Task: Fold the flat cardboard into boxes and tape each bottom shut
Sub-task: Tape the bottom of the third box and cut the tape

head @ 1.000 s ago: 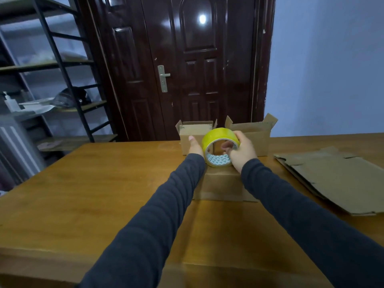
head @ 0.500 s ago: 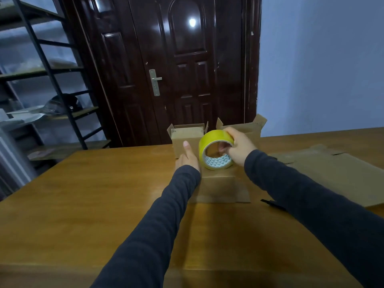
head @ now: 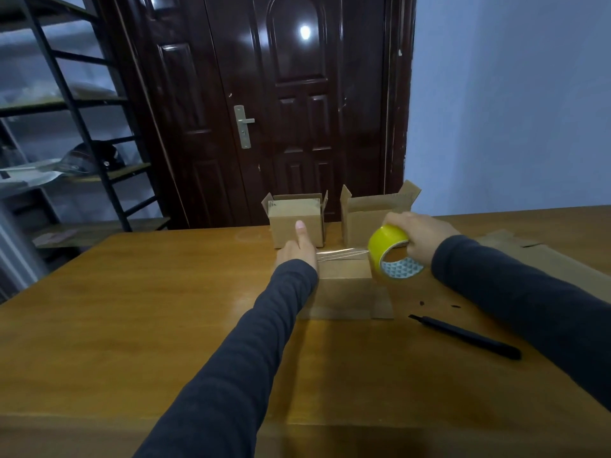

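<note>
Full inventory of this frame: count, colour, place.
table: 1, brown wood, foreground
box being taped: 1, brown, table centre
open boxes: 2, brown, table's far edge
tape roll: 1, yellow, held at centre box's right end
tape strip: 1, clear, across centre box's top
flat cardboard: count unclear, brown, table's right side
slim tool: 1, black, on table right of centre box
door: 1, dark brown, behind table
shelf rack: 1, black, left
left hand: 1, presses tape end at box's left edge
right hand: 1, grips tape roll
</note>
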